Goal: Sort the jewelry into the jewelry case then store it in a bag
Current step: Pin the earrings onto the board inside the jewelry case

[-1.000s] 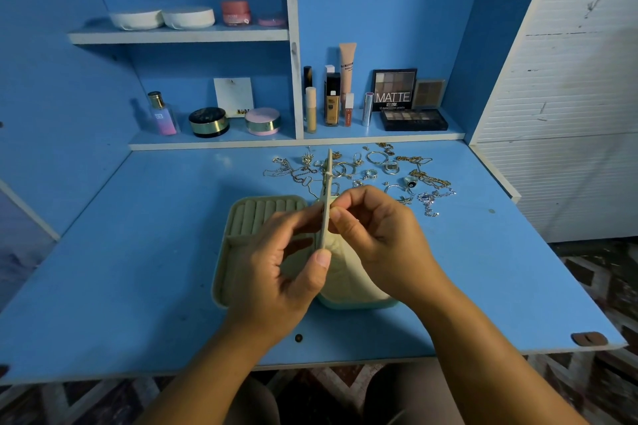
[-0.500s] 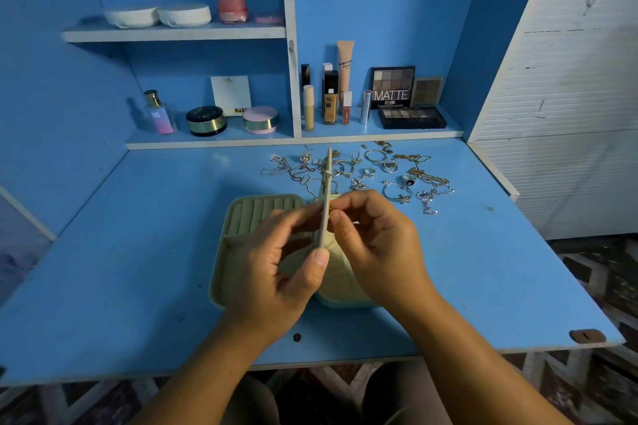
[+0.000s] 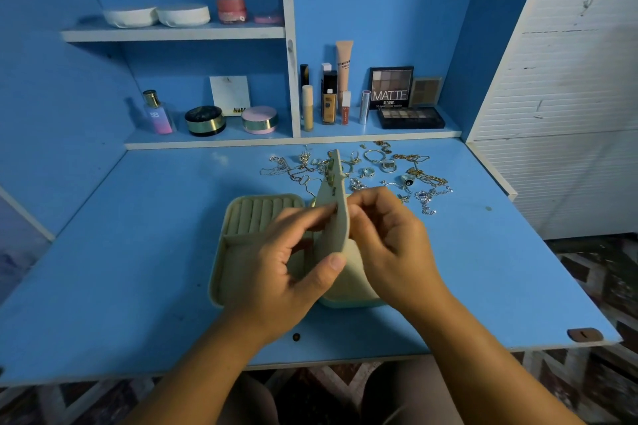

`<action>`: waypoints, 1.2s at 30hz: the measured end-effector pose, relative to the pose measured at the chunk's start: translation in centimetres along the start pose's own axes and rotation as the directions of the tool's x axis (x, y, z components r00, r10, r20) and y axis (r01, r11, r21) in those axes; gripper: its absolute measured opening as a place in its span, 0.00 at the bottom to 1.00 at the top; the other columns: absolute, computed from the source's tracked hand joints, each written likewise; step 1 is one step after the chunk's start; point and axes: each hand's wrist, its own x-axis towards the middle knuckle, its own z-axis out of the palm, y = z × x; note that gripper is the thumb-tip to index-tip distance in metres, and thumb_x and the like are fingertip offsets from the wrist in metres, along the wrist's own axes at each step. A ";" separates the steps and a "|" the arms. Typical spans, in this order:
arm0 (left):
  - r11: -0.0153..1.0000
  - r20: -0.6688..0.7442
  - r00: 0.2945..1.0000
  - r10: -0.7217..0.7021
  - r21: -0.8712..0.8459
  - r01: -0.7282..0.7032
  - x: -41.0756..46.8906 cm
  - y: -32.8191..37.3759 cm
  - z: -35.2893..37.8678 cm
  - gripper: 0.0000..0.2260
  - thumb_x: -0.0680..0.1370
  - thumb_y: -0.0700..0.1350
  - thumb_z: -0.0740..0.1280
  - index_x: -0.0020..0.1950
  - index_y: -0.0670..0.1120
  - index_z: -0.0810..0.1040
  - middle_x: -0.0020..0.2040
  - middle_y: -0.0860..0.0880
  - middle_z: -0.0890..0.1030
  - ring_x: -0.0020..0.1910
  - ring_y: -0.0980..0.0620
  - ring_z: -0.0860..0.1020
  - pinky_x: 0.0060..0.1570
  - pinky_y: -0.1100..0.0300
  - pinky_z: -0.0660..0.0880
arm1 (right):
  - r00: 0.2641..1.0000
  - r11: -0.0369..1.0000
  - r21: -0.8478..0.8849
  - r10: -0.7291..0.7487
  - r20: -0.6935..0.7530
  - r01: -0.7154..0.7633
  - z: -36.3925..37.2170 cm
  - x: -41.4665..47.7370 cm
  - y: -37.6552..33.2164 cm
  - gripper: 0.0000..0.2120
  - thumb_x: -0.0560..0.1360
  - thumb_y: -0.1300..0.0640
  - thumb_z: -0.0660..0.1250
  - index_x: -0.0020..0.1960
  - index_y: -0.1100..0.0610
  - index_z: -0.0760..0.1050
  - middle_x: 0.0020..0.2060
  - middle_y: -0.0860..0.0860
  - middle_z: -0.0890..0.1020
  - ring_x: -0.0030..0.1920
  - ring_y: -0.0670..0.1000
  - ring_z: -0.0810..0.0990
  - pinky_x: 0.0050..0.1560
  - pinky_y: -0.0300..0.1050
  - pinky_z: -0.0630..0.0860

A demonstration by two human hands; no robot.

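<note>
A pale green jewelry case (image 3: 255, 217) lies open on the blue desk, its ring rolls at the back left. Its middle flap (image 3: 333, 210) stands upright on edge, with a few small earrings fixed near its top. My left hand (image 3: 286, 269) holds the flap from the left, thumb at its lower edge and fingertips on its face. My right hand (image 3: 390, 245) pinches at the flap's right side; what it pinches is hidden. Behind the case a heap of loose jewelry (image 3: 376, 169), silver and gold chains and rings, lies spread on the desk.
The low shelf behind holds a perfume bottle (image 3: 157, 114), round compacts (image 3: 259, 119), makeup tubes (image 3: 328, 97) and eyeshadow palettes (image 3: 409, 117). White pads and a pink jar (image 3: 231, 10) sit on the upper shelf. A white slatted panel (image 3: 566, 97) stands at the right. The desk's front edge is close.
The flap has turned slightly, so its left face shows more. Both hands stay on it in nearly the same places.
</note>
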 end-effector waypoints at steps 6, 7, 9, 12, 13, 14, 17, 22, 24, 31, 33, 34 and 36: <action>0.991 0.134 0.986 -0.100 0.104 0.086 -0.2 -0.5 0.3 0.26 0.74 0.63 0.67 0.68 0.53 0.74 0.65 0.60 0.73 0.67 0.57 0.72 0.62 0.69 0.68 | 0.968 0.929 0.277 0.218 0.126 -0.245 -2.9 -0.3 -0.5 0.19 0.73 0.54 0.62 0.63 0.57 0.73 0.50 0.57 0.82 0.51 0.52 0.82 0.47 0.40 0.78; 0.986 0.143 0.981 -0.129 0.126 0.111 -0.2 -0.7 0.4 0.28 0.73 0.66 0.66 0.68 0.54 0.74 0.66 0.62 0.71 0.68 0.58 0.70 0.63 0.69 0.68 | 0.965 0.937 0.240 0.230 0.126 -0.255 -3.5 -0.3 -0.3 0.18 0.73 0.54 0.62 0.62 0.56 0.74 0.49 0.54 0.83 0.51 0.52 0.82 0.48 0.40 0.78; 0.971 0.160 0.972 -0.174 0.194 0.142 -0.3 -0.9 0.5 0.30 0.71 0.70 0.65 0.69 0.56 0.74 0.67 0.66 0.69 0.69 0.62 0.68 0.64 0.66 0.68 | 0.961 0.955 0.134 0.249 0.124 -0.265 -4.6 -0.5 0.1 0.17 0.73 0.53 0.63 0.60 0.54 0.76 0.50 0.52 0.83 0.51 0.52 0.82 0.50 0.43 0.80; 0.945 0.185 0.961 -0.205 0.292 0.146 -0.3 -1.0 0.6 0.30 0.69 0.70 0.65 0.68 0.60 0.74 0.67 0.68 0.68 0.69 0.64 0.68 0.65 0.60 0.71 | 0.957 0.963 0.015 0.267 0.110 -0.270 -5.9 -0.9 0.7 0.11 0.76 0.57 0.64 0.58 0.54 0.76 0.48 0.53 0.80 0.45 0.53 0.78 0.46 0.40 0.78; 0.937 0.191 0.959 -0.210 0.318 0.142 -0.3 -1.0 0.6 0.29 0.69 0.70 0.65 0.68 0.61 0.74 0.67 0.68 0.68 0.68 0.64 0.68 0.65 0.59 0.71 | 0.957 0.962 -0.026 0.273 0.099 -0.272 -6.1 -1.1 1.0 0.10 0.77 0.59 0.64 0.57 0.53 0.77 0.47 0.53 0.79 0.43 0.51 0.75 0.43 0.39 0.76; 0.930 0.196 0.958 -0.209 0.343 0.133 -0.2 -1.0 0.7 0.28 0.69 0.70 0.65 0.67 0.60 0.75 0.66 0.68 0.69 0.67 0.64 0.68 0.66 0.59 0.70 | 0.956 0.959 -0.075 0.280 0.088 -0.274 -6.2 -1.2 1.4 0.09 0.77 0.60 0.64 0.56 0.51 0.77 0.46 0.51 0.78 0.40 0.49 0.74 0.40 0.38 0.75; 0.903 0.208 0.958 -0.198 0.419 0.095 0.0 -1.1 0.8 0.28 0.69 0.70 0.65 0.66 0.59 0.77 0.65 0.65 0.71 0.66 0.64 0.68 0.66 0.60 0.67 | 0.957 0.917 -0.307 0.285 0.058 -0.254 -6.6 -1.6 2.8 0.10 0.75 0.55 0.65 0.56 0.47 0.75 0.47 0.46 0.75 0.40 0.45 0.74 0.39 0.36 0.72; 0.869 0.237 0.949 -0.207 0.491 0.067 0.1 -1.0 1.1 0.29 0.69 0.70 0.62 0.65 0.59 0.77 0.64 0.64 0.71 0.65 0.64 0.65 0.63 0.65 0.61 | 0.966 0.786 -0.602 0.242 0.088 -0.143 -7.0 -1.7 3.8 0.17 0.70 0.50 0.63 0.58 0.50 0.74 0.49 0.42 0.73 0.54 0.45 0.70 0.50 0.27 0.64; 0.870 0.226 0.950 -0.215 0.486 0.082 0.0 -1.0 1.1 0.28 0.69 0.69 0.62 0.64 0.59 0.78 0.64 0.64 0.71 0.64 0.64 0.66 0.64 0.64 0.62 | 0.964 0.753 -0.652 0.230 0.131 -0.091 -7.5 -1.4 3.6 0.19 0.69 0.48 0.62 0.58 0.51 0.75 0.49 0.42 0.73 0.53 0.46 0.69 0.51 0.25 0.63; 0.872 0.221 0.948 -0.229 0.480 0.099 0.1 -0.9 1.1 0.28 0.69 0.69 0.61 0.64 0.58 0.78 0.64 0.65 0.71 0.64 0.64 0.67 0.65 0.63 0.62 | 0.992 0.643 -0.766 0.098 0.075 -0.005 -9.4 2.4 5.1 0.17 0.76 0.48 0.64 0.63 0.49 0.75 0.61 0.49 0.75 0.63 0.53 0.71 0.64 0.55 0.67; 0.870 0.224 0.947 -0.232 0.483 0.099 0.1 -0.9 1.1 0.28 0.68 0.69 0.60 0.64 0.59 0.77 0.64 0.65 0.70 0.64 0.65 0.66 0.66 0.62 0.62 | 0.993 0.599 -0.801 0.098 0.068 -0.004 -9.4 3.4 6.1 0.20 0.77 0.49 0.64 0.67 0.52 0.72 0.65 0.51 0.73 0.67 0.54 0.68 0.68 0.56 0.64; 0.870 0.223 0.947 -0.231 0.483 0.099 0.2 -0.8 1.1 0.28 0.68 0.69 0.60 0.64 0.59 0.77 0.64 0.65 0.70 0.64 0.65 0.66 0.66 0.62 0.62 | 0.993 0.579 -0.816 0.100 0.069 -0.001 -9.4 3.6 6.5 0.22 0.77 0.48 0.64 0.69 0.52 0.71 0.66 0.51 0.72 0.68 0.54 0.67 0.69 0.55 0.63; 0.869 0.224 0.946 -0.234 0.485 0.101 0.2 -0.8 1.1 0.28 0.69 0.69 0.60 0.64 0.59 0.77 0.64 0.65 0.71 0.65 0.64 0.66 0.67 0.61 0.63 | 0.991 0.559 -0.829 0.116 0.065 -0.011 -9.5 3.7 7.0 0.25 0.76 0.46 0.65 0.70 0.53 0.69 0.68 0.51 0.70 0.70 0.53 0.65 0.71 0.53 0.62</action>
